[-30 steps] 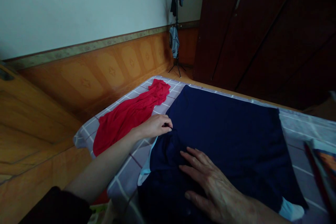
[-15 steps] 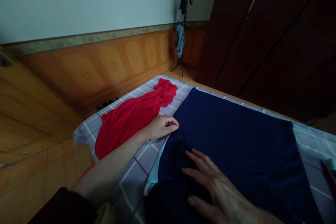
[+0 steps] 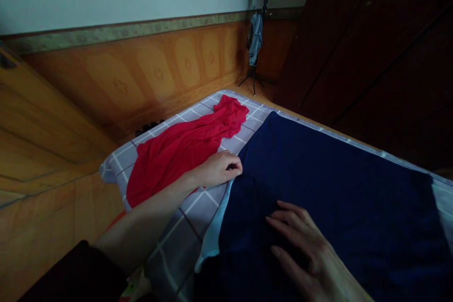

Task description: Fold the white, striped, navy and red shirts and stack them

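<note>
A dark navy cloth [image 3: 318,165] lies spread over the bed, with a light blue strip [image 3: 213,236] showing along its left edge. My left hand [image 3: 222,168] is closed in a pinch on the left edge of the navy cloth. Fingers apart, my right hand [image 3: 300,240] rests on top of the cloth, to the right of that edge. A crumpled red garment [image 3: 177,151] lies on the bed just beyond and to the left of my left hand.
The bed has a grey checked cover [image 3: 123,151]. Behind it stands a coat rack [image 3: 265,4] with clothes hanging on it. A dark wardrobe [image 3: 368,56] is at the back right, and a wooden door [image 3: 46,127] at the left.
My right hand has slid a little to the right over the navy cloth, and the folds near it are flatter. My left hand stays at the edge. The view has shifted slightly.
</note>
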`<state>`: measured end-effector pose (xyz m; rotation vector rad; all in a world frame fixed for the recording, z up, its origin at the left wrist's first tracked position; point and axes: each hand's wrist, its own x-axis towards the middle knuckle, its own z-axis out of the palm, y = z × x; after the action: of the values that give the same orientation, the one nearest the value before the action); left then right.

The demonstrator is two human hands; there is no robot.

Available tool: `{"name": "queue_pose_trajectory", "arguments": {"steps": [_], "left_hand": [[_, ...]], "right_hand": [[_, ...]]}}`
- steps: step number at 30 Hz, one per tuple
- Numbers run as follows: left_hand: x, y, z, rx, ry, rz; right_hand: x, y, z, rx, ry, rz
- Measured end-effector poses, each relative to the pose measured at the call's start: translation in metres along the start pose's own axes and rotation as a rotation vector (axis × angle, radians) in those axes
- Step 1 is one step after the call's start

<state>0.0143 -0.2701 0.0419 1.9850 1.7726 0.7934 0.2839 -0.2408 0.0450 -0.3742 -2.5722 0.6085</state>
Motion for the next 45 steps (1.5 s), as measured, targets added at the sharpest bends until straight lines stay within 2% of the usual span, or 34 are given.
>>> {"name": "queue_pose_trajectory", "arguments": {"steps": [6,12,18,23,27,31,34,41,45], "left_hand": [[-0.005,0.003,-0.003,0.092,0.024,-0.009],[-0.007,0.007,-0.002,0.214,-0.013,0.02],[-0.006,0.006,0.001,0.258,-0.02,0.019],[-0.006,0.004,-0.007,0.165,-0.057,0.037],[-0.007,0.004,-0.011,0.058,-0.128,0.017],[-0.005,0.005,-0.004,0.009,-0.039,-0.001],[-0.003,0.004,0.001,-0.02,-0.013,0.008],[-0.005,0.001,0.005,0.131,0.027,0.013],[-0.005,0.002,0.005,0.189,0.017,0.034]], "right_hand": [[0.001,0.01,0.006,-0.048,0.012,0.017],[-0.003,0.008,0.018,-0.208,0.0,-0.187],[-0.01,0.021,0.017,-0.291,0.066,-0.224],[-0.015,0.026,0.015,-0.353,0.014,-0.169],[-0.014,0.023,0.017,-0.388,0.033,-0.168],[-0.01,0.015,0.014,-0.335,0.09,-0.267],[-0.008,0.013,0.012,-0.331,0.094,-0.342],[-0.011,0.022,0.006,-0.526,0.101,-0.232],[-0.011,0.017,0.011,-0.456,0.025,-0.248]]}}
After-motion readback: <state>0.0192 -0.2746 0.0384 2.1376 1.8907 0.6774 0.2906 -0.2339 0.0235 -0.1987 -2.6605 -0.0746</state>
